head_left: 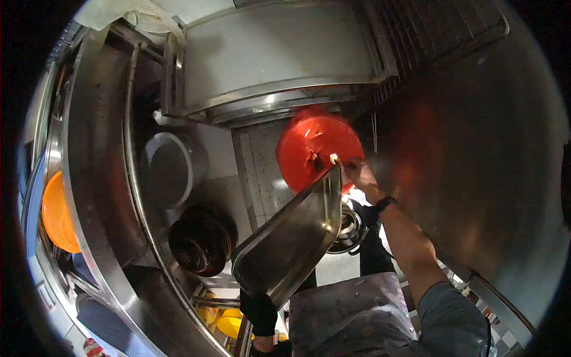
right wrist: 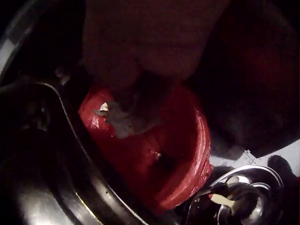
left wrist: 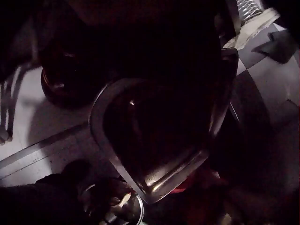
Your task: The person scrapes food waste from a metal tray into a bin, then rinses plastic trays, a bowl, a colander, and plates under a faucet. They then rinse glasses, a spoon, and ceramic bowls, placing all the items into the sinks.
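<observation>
A deep metal pan [head_left: 285, 244] is tilted in the air, its far corner over a bin lined with a red plastic bag [head_left: 303, 143]. My left hand holds the pan at its near end; the hand is hidden behind the pan in the head view and lost in darkness in the left wrist view. Just past the pan's far corner, my right hand [head_left: 361, 174] is over the red bag with its fingers curled. It pinches a small crumpled grey piece [right wrist: 133, 124], whose kind I cannot tell.
A round metal pot [right wrist: 248, 199] with a pale-handled utensil stands on the floor near the bin. A dark pot [head_left: 202, 241] and a grey tub [head_left: 169, 169] are under the left counter. A steel wall [head_left: 470, 166] rises at right, and an orange basket [head_left: 58, 211] sits at left.
</observation>
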{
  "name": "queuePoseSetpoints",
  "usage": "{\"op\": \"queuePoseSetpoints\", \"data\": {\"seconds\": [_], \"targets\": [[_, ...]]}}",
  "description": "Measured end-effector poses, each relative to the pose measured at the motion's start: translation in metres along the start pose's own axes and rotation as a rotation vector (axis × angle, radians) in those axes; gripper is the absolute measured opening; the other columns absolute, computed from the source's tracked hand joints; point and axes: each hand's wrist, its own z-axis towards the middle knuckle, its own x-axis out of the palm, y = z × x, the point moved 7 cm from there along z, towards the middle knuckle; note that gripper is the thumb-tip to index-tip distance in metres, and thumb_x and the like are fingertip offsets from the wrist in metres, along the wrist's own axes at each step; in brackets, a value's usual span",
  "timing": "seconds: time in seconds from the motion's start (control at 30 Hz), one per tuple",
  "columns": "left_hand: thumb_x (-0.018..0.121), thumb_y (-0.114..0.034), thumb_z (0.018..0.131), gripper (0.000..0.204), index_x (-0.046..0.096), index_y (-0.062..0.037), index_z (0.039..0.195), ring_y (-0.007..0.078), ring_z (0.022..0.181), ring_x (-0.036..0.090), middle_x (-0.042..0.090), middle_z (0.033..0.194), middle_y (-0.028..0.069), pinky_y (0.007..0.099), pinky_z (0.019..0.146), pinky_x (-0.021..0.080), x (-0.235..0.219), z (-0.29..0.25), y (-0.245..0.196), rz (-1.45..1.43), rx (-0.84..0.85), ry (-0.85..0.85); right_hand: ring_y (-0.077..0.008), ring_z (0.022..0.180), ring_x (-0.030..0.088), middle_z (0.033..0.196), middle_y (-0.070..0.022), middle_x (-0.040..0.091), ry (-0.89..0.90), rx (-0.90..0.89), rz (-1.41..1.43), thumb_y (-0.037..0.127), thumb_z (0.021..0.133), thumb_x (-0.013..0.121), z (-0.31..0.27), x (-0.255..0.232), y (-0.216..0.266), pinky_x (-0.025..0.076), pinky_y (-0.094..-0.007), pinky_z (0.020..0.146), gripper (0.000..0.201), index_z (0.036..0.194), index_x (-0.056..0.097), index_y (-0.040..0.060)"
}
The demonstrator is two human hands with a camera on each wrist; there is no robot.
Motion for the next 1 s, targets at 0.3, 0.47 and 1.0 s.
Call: {"op": "queuePoseSetpoints", "data": {"seconds": [0.3,0.47,1.0], "targets": [[0.076,-0.012,0.085,0.053,0.056,0.0019,0.133,0.0257,0.115,0.060,0.064,0.128,0.0122,0.0374,0.104,0.047,-0.004,-0.003,0.064,-0.253,0.006,-0.085,-0.0150,0.077,0.063,0.087,-0.0065,0.066,-0.060,-0.208,0.612,-0.001,0.090,0.064,-0.001,-0.002,0.012,0.052,-0.0294,0.069,0.007,0.096,0.067,0.0016],[0.074,-0.002,0.083,0.049,0.058,0.0011,0.129,0.0244,0.113,0.059,0.063,0.128,0.0103,0.0394,0.102,0.048,-0.013,0.002,0.058,-0.087,-0.009,0.017,-0.0147,0.082,0.063,0.092,-0.0045,0.068,0.092,-0.237,0.574,-0.010,0.087,0.062,-0.017,0.019,0.089,0.051,-0.0286,0.075,0.017,0.099,0.068,0.0007],[0.065,-0.003,0.089,0.044,0.054,0.0030,0.132,0.0260,0.113,0.058,0.062,0.127,0.0126,0.0382,0.102,0.045,-0.001,0.035,0.071,-0.650,-0.044,-0.043,-0.0067,0.079,0.052,0.086,0.0028,0.064,0.192,-0.201,0.090,0.006,0.091,0.064,-0.105,-0.014,0.079,0.047,-0.0269,0.073,0.009,0.097,0.070,0.0033]]}}
